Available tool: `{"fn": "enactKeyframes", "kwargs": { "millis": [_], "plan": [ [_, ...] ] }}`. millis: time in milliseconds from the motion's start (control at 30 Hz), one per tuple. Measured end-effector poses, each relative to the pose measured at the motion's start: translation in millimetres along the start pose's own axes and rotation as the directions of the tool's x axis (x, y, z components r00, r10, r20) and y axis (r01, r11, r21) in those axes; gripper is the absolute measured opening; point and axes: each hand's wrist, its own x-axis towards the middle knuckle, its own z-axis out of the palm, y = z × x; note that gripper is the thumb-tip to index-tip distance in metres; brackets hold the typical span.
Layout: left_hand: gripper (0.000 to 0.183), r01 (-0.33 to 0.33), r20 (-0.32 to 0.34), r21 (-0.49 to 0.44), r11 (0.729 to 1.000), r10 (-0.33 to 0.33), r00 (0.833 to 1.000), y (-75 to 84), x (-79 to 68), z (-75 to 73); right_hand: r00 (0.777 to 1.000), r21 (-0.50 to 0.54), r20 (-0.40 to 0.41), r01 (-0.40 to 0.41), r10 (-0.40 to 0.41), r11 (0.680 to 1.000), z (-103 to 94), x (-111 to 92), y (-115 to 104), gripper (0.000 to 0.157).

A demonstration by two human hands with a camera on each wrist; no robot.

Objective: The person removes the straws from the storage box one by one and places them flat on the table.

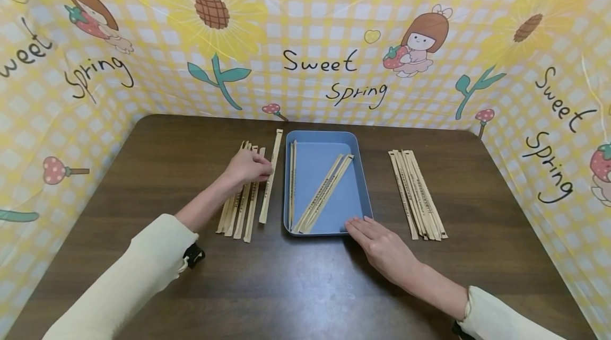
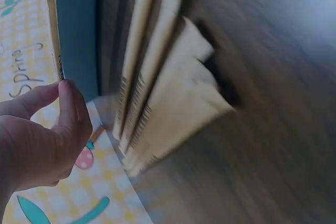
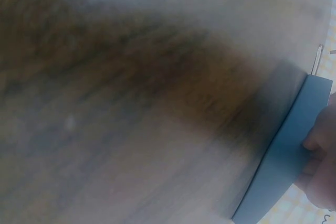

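My left hand (image 1: pixel 249 166) pinches a slim paper-wrapped stick (image 1: pixel 273 186) between thumb and fingertips, just left of the blue tray (image 1: pixel 358 170). In the left wrist view this held stick (image 2: pixel 54 35) stands up out of the fingertips. Beneath that hand lies a row of similar wrapped sticks (image 1: pixel 241 218), partly hidden by it. At the tray's near right corner my right hand (image 1: pixel 382 250) holds the rim, fingers reaching over it; the right wrist view shows the thumb against the outer wall. Inside the tray, some wrapped sticks (image 1: pixel 324 197) lie slantwise and others (image 1: pixel 293 186) along its left wall.
Right of the tray lies another bundle of wrapped sticks (image 1: pixel 417 197). Everything stands on a dark wooden table (image 1: pixel 305 287). A yellow checked cloth (image 1: pixel 305 27) with printed flowers and figures screens the back and both sides.
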Motion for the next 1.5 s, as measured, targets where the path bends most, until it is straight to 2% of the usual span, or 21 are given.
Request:
{"fn": "enactKeyframes", "kwargs": {
  "millis": [367, 700, 933, 1500],
  "plan": [
    [0.033, 0.033, -0.037, -0.022, 0.999, -0.034, 0.999, -21.7, -8.4, -30.8, 1.0, 0.0, -0.001, 0.0, 0.0, 1.0, 0.1, 0, -1, 0.037],
    [0.035, 0.03, -0.076, 0.021, 0.999, -0.029, 0.997, -35.9, -15.5, -50.2, 1.0, 0.003, 0.018, -0.005, 0.005, 1.0, -0.2, -1, 0, 0.038],
    [0.032, 0.047, -0.105, 0.012, 0.999, -0.045, 0.993, -44.5, -15.6, -57.7, 1.0, 0.002, 0.023, -0.007, 0.007, 1.0, 0.4, -1, 0, 0.039],
    [0.031, 0.075, -0.084, 0.048, 0.996, -0.07, 0.994, -54.5, -18.5, -61.8, 0.999, -0.001, 0.033, -0.009, 0.009, 1.0, 1.2, -2, 1, 0.037]
  ]
}}
